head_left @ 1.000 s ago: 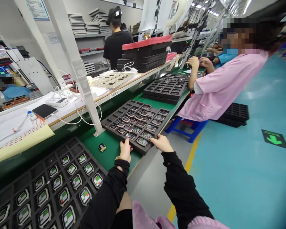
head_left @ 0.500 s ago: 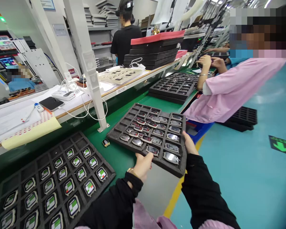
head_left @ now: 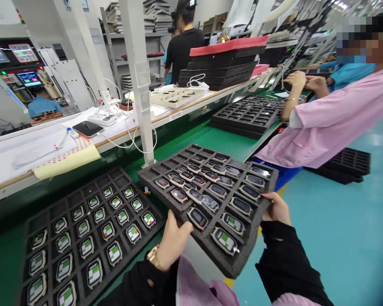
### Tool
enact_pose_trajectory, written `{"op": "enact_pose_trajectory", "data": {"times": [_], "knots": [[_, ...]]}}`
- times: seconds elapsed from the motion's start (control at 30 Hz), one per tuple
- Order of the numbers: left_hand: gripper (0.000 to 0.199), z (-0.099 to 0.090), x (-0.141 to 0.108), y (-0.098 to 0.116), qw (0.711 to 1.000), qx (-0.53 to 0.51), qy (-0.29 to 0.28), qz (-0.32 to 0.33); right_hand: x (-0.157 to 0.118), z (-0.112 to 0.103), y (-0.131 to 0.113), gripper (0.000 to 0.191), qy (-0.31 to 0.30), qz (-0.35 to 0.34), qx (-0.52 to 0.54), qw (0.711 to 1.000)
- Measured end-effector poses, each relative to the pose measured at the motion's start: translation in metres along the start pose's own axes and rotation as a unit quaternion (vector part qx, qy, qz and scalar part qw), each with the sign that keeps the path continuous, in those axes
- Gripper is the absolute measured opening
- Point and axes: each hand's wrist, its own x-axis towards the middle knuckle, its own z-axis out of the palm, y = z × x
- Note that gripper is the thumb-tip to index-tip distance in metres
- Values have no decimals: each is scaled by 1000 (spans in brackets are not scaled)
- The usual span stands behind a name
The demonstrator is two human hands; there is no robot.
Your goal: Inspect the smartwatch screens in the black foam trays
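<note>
A black foam tray of smartwatch heads is held tilted in front of me, its near corner lowest. My left hand grips the near-left edge, thumb on top. On the right edge, my right hand is closed, its fingertips hidden beneath. Many pockets hold watch heads with mostly dark screens; a few near ones show green and white blocks. Several pockets along the far left side hold nothing. To the left, a second foam tray lies on the green bench, its watch heads lit green and white.
A white post rises behind the trays. Above the bench, a shelf carries a phone, cables and a beige tray. Filled black trays sit farther along. A co-worker in a pink sleeve stands close on the right.
The held tray has come nearer and tilted more, its near corner now lower. Both hands moved with it, still gripping. My view has turned slightly left. Some near screens now show green blocks.
</note>
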Motion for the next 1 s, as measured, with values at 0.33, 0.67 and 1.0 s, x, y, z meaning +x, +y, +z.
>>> {"op": "enact_pose_trajectory", "data": {"times": [0.33,0.67,1.0], "knots": [[58,-138,-78,40,988,-92,114,-58,-142,55,-16,61,-19,129,281,951],[70,-262,-157,66,924,-80,360,-101,-242,125,18,58,-309,129,269,903],[51,-315,-199,79,862,-9,490,-127,-300,171,19,47,-420,213,301,829]]}}
